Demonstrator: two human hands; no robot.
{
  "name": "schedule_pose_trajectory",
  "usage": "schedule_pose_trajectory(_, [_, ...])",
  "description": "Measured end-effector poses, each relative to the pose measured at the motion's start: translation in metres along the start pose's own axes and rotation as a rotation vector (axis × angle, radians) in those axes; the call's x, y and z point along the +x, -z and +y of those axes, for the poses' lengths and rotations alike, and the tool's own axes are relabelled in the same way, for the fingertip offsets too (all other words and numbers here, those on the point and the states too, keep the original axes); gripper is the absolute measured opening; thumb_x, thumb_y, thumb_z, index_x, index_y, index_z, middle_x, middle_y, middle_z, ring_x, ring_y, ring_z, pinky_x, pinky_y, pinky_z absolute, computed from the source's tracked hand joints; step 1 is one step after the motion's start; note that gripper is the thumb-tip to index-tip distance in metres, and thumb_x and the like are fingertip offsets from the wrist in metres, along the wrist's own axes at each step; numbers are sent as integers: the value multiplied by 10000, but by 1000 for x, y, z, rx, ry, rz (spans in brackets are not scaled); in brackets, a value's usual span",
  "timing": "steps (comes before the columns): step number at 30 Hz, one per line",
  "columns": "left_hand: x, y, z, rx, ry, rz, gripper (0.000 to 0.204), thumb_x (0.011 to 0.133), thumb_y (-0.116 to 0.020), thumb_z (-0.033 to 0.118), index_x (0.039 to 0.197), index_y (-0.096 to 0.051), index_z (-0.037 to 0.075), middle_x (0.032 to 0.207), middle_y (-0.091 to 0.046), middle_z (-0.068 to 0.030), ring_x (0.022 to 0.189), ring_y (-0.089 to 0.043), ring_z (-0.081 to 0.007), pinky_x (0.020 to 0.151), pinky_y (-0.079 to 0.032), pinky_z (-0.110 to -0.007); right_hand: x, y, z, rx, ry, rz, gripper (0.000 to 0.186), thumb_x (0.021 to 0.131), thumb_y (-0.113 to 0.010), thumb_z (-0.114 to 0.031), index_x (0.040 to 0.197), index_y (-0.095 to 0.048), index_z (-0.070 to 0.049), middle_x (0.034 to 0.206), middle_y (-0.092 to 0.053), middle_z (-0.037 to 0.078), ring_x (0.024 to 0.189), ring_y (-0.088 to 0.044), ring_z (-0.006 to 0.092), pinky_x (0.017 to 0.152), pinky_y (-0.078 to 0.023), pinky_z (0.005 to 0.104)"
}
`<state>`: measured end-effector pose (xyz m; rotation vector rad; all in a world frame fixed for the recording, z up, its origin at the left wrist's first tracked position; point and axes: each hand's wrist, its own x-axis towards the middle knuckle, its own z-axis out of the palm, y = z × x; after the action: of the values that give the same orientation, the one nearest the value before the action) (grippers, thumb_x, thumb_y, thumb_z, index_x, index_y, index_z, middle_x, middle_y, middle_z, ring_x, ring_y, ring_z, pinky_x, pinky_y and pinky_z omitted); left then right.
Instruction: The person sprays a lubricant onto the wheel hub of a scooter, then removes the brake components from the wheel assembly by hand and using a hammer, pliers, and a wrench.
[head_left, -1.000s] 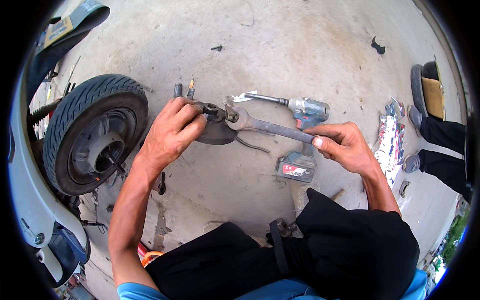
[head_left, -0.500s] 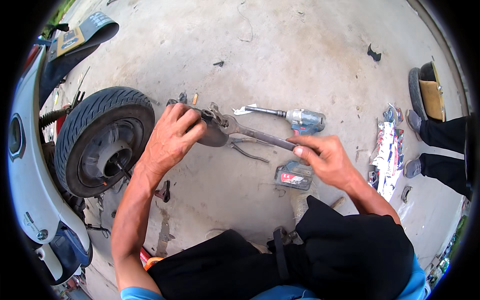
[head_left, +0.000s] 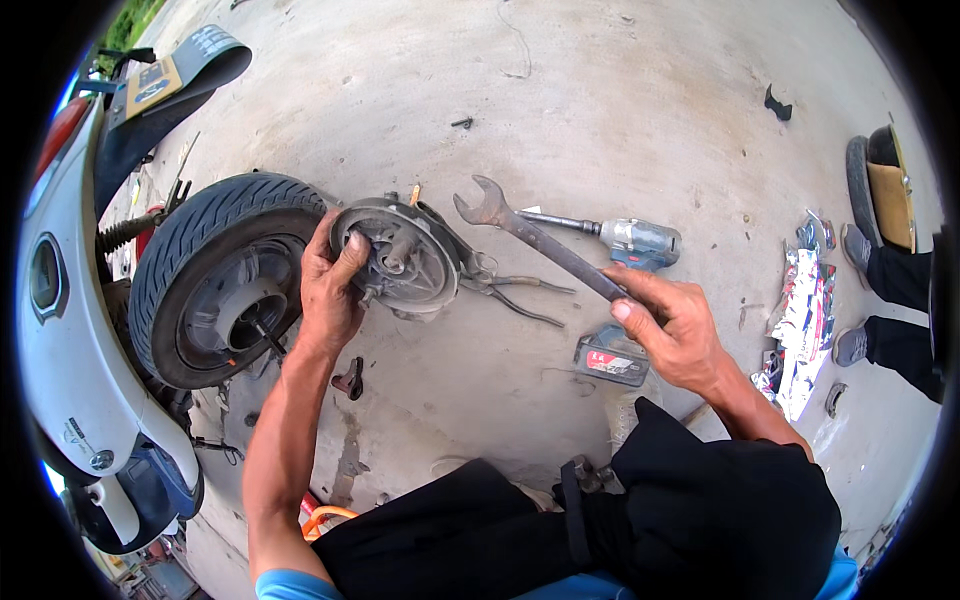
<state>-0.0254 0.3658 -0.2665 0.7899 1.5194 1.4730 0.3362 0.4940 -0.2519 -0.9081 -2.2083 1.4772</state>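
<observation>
My left hand (head_left: 335, 275) grips a round grey brake backing plate (head_left: 415, 265) by its left edge, thumb across its face. The plate's ribbed side, with a central boss, is turned up towards me. An open-ended wrench (head_left: 560, 252) is in my right hand (head_left: 672, 325), which wraps its lower end. Its jaw points up and left, apart from the plate. Just left of my left hand is a scooter wheel (head_left: 215, 285) with a dark tyre and an axle sticking out of its hub. Pliers (head_left: 515, 290) lie on the ground beside the plate, partly hidden by it.
A cordless impact driver (head_left: 635, 243) lies on the concrete beyond the wrench, its battery (head_left: 610, 355) nearer me. The white scooter body (head_left: 80, 330) stands at the left. At right are a shiny plastic wrapper (head_left: 803, 315) and another person's shoes (head_left: 853, 345).
The wrench has come off the part in my left hand and swung up to the right. My left hand has turned the plate so its ribbed face shows.
</observation>
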Motion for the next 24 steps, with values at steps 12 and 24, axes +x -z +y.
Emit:
schedule_pose_trajectory(12, [2,7,-22,-491,395,154,489,1010,-630,511,1116,-666,35,904,-729,-70,701,-704,-169,613,-598,-334,9,-4,-14,43,117,-27,305,934,-707,-53,1224,-695,40,872,-724,152,653,-653,185,582,-495,306])
schedule_pose_trajectory(24, [11,28,-29,-69,53,78,560,923,-697,614,953,-624,59,839,-654,-59,755,-649,-159,680,-555,-331,18,35,-18,325,-325,-290,343,983,-697,-156,1243,-692,67,712,-593,-2,629,-488,50,540,-373,275])
